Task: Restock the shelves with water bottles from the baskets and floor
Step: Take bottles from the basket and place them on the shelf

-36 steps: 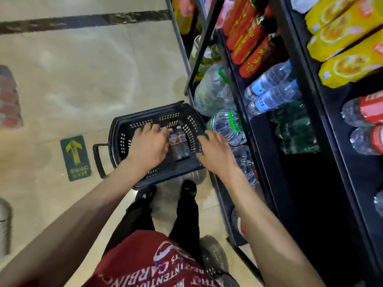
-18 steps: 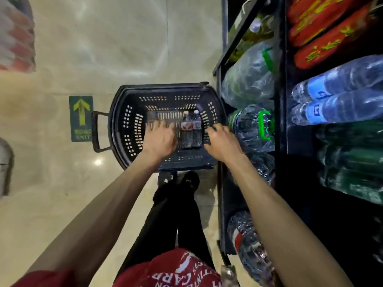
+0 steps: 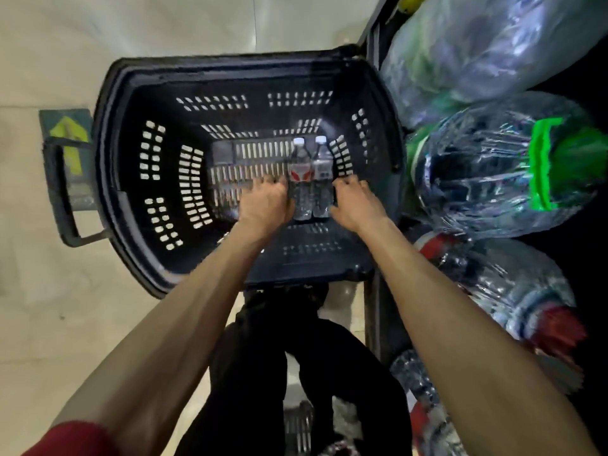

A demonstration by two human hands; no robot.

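At frame centre, two water bottles (image 3: 311, 179) lie in the basket (image 3: 138, 179) between the curled left hand (image 3: 265, 205) and right hand (image 3: 357, 205); neither visibly grips.

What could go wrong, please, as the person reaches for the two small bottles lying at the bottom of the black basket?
1. The two small bottles lie side by side between the left hand and right hand; lifting both by squeezing them together could let one slip out.
2. The large green-handled jug sits right beside the basket; the right elbow could knock it on the way up.
3. The basket could shift on the smooth floor.
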